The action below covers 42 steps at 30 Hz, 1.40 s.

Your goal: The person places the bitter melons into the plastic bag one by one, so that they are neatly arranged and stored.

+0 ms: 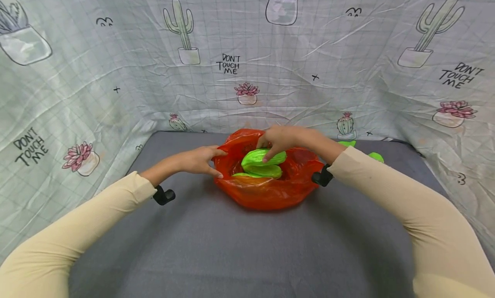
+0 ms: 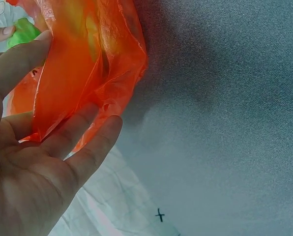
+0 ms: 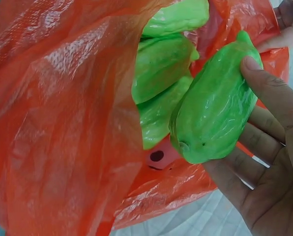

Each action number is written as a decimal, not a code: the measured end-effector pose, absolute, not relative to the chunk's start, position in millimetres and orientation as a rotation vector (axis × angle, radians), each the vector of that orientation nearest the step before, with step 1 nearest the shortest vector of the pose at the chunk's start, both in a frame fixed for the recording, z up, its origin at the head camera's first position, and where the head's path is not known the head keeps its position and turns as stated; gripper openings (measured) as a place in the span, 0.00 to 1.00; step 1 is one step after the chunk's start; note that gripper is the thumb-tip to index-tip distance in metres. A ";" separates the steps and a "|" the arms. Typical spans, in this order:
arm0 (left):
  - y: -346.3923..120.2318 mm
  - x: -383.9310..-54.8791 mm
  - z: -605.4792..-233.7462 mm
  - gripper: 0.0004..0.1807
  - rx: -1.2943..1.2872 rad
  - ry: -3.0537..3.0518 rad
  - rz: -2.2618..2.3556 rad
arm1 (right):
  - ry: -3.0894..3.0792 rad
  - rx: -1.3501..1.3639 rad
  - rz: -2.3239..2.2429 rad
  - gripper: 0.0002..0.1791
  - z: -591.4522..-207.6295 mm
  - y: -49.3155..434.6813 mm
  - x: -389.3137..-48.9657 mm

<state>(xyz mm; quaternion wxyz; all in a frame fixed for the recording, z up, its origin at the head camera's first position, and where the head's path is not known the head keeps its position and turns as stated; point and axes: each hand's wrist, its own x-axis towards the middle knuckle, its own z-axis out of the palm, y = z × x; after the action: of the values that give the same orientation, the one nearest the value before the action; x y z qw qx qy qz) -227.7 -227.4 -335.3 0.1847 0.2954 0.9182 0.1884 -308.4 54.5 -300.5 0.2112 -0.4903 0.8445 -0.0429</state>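
Note:
A red plastic bag (image 1: 267,195) stands on the table with its mouth spread wide. Over the mouth my right hand (image 1: 280,140) holds a green, ridged, pod-shaped fruit (image 3: 215,103) between thumb and fingers. Inside the bag, just beneath it, lie several similar green fruits (image 3: 163,69). At the bag's left rim is my left hand (image 1: 199,160), thumb and fingers apart and fairly straight. In the left wrist view this hand (image 2: 43,162) touches the bag's edge, and some fingers show through the thin plastic. A pink patch with a dark spot shows low in the bag.
Behind the right forearm, two more green pieces (image 1: 376,156) lie at the table's back right, partly hidden. The grey table (image 1: 239,250) meets a cactus-printed cloth (image 1: 209,92) at the back and sides. A black wrist device (image 1: 164,196) hangs below each cuff.

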 end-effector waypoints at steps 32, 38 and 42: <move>-225.9 -230.3 -336.9 0.39 0.872 2.617 0.480 | 2.377 -1.225 -0.162 0.27 -295.4 82.9 -314.0; -226.1 -229.9 -336.5 0.39 0.855 2.613 0.487 | 2.451 -1.176 -0.203 0.23 -289.3 118.6 -318.2; -227.1 -230.3 -337.1 0.39 0.864 2.612 0.490 | 2.507 -1.120 -0.237 0.22 -285.8 145.6 -320.6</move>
<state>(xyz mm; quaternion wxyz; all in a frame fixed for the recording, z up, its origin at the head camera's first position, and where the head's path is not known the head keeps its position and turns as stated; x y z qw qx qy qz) -230.3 -227.1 -337.1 0.1725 0.3045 0.9207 0.1727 -320.6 145.6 -285.8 0.1918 -0.3988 0.8928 -0.0842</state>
